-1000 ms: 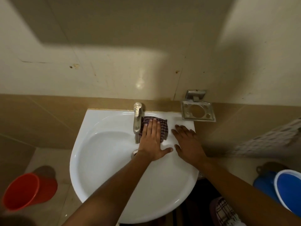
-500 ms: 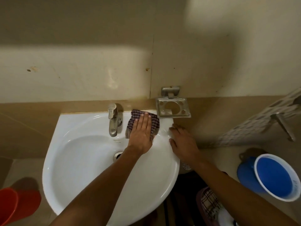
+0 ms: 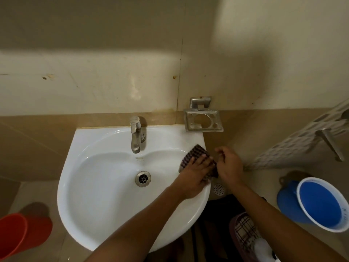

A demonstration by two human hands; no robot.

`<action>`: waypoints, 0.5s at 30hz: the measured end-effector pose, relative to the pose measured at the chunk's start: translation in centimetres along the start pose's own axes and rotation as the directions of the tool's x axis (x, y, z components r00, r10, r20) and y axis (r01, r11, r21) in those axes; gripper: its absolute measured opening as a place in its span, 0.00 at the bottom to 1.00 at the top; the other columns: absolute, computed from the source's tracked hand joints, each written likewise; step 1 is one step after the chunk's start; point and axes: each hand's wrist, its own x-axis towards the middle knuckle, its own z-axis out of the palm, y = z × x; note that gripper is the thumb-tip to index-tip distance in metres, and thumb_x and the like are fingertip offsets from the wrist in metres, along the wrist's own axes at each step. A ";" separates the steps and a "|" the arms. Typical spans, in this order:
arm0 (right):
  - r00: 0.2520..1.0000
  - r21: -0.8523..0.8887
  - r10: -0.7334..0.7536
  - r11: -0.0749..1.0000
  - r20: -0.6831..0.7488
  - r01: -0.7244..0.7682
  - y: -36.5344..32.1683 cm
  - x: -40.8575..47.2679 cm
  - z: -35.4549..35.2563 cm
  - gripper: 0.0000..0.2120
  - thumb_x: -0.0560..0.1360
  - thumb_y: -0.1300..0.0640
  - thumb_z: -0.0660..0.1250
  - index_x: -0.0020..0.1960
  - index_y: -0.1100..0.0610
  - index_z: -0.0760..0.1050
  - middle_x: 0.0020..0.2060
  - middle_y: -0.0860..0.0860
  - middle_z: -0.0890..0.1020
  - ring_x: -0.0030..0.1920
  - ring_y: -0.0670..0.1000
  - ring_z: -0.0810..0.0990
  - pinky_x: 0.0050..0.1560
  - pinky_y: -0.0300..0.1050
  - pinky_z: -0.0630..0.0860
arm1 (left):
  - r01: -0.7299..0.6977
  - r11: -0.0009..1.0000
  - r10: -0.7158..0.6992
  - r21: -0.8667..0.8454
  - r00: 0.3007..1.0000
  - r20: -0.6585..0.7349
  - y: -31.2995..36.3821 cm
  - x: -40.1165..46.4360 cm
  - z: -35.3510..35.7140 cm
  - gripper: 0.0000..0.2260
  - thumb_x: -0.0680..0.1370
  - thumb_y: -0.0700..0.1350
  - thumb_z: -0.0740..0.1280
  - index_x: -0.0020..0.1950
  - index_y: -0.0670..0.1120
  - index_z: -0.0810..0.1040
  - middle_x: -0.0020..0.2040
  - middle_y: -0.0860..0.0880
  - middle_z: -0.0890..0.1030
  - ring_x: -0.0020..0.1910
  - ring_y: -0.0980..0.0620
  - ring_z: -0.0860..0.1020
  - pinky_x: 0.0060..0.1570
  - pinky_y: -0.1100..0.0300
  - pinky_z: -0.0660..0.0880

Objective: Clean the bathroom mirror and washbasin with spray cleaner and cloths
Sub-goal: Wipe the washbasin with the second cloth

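The white washbasin hangs on the tiled wall with a steel tap at its back and a drain in the bowl. A dark checkered cloth lies on the basin's right rim. My left hand presses it down with straight fingers. My right hand hovers just right of the rim, off the basin, fingers loosely curled beside the cloth's edge. I cannot tell whether it touches the cloth. No mirror or spray bottle is in view.
An empty steel soap holder is fixed to the wall above the basin's right corner. A red bucket stands on the floor at left, a blue bucket at right. A basket sits by my right forearm.
My left hand slid the cloth from beside the tap along the rim to the basin's right edge. My right hand lifted off the rim and curled its fingers. The view shifted sideways.
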 end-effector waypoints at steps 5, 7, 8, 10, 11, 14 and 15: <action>1.000 0.069 -0.026 0.997 -0.008 0.026 0.0 -0.6 -0.8 0.11 0.78 0.67 0.62 0.52 0.57 0.80 0.48 0.50 0.82 0.45 0.48 0.77 0.40 0.37 0.69 | 0.034 0.945 0.002 -0.324 0.994 0.109 3.5 -6.3 1.6 0.21 0.83 0.51 0.60 0.76 0.53 0.67 0.78 0.55 0.65 0.79 0.60 0.53 0.76 0.63 0.42; 0.997 0.137 -0.047 0.990 0.057 0.039 -1.0 -0.9 -0.5 0.10 0.79 0.66 0.63 0.51 0.55 0.81 0.47 0.49 0.83 0.45 0.48 0.79 0.41 0.36 0.72 | 0.249 0.732 -0.143 -0.634 0.966 0.214 4.2 -8.4 0.0 0.17 0.81 0.51 0.63 0.70 0.53 0.74 0.64 0.53 0.78 0.65 0.55 0.74 0.67 0.63 0.66; 0.991 0.185 -0.047 0.982 0.125 0.023 -1.7 -0.9 -0.2 0.09 0.79 0.64 0.64 0.50 0.54 0.81 0.46 0.48 0.83 0.45 0.48 0.80 0.43 0.38 0.74 | 0.300 0.578 -0.211 -0.759 0.953 0.217 4.4 -9.0 -1.3 0.13 0.80 0.50 0.64 0.63 0.50 0.78 0.53 0.50 0.82 0.53 0.52 0.78 0.56 0.62 0.72; 0.950 0.353 -0.016 0.930 0.311 -0.100 -3.7 -1.6 0.8 0.07 0.80 0.59 0.65 0.48 0.52 0.81 0.45 0.49 0.84 0.45 0.49 0.82 0.48 0.46 0.78 | 0.326 0.328 -0.414 -0.887 0.893 0.175 3.7 -10.2 -4.0 0.08 0.80 0.44 0.65 0.53 0.41 0.79 0.44 0.47 0.82 0.45 0.48 0.78 0.46 0.63 0.75; 0.913 0.444 0.000 0.874 0.407 -0.198 -5.0 -2.1 1.1 0.08 0.81 0.56 0.64 0.48 0.53 0.81 0.45 0.51 0.84 0.44 0.51 0.83 0.50 0.50 0.78 | 0.321 0.207 -0.504 -0.924 0.844 0.180 3.1 -10.8 -5.4 0.08 0.80 0.41 0.65 0.54 0.37 0.79 0.46 0.43 0.84 0.47 0.45 0.80 0.48 0.62 0.77; 0.764 0.497 0.044 0.735 0.643 -0.461 -8.6 -4.2 2.3 0.24 0.81 0.40 0.56 0.54 0.57 0.81 0.50 0.56 0.84 0.48 0.52 0.82 0.53 0.49 0.77 | 0.234 -0.085 -0.590 -0.968 0.772 0.238 1.8 -12.9 -9.2 0.15 0.81 0.43 0.62 0.62 0.35 0.79 0.57 0.36 0.83 0.56 0.38 0.81 0.58 0.51 0.78; 0.724 0.488 0.038 0.714 0.689 -0.502 -9.4 -5.0 2.8 0.28 0.80 0.36 0.54 0.57 0.57 0.81 0.53 0.55 0.84 0.52 0.53 0.82 0.56 0.50 0.77 | 0.200 -0.152 -0.594 -0.968 0.764 0.251 1.5 -13.6 -10.3 0.17 0.82 0.46 0.61 0.63 0.37 0.79 0.59 0.36 0.82 0.58 0.38 0.81 0.59 0.48 0.77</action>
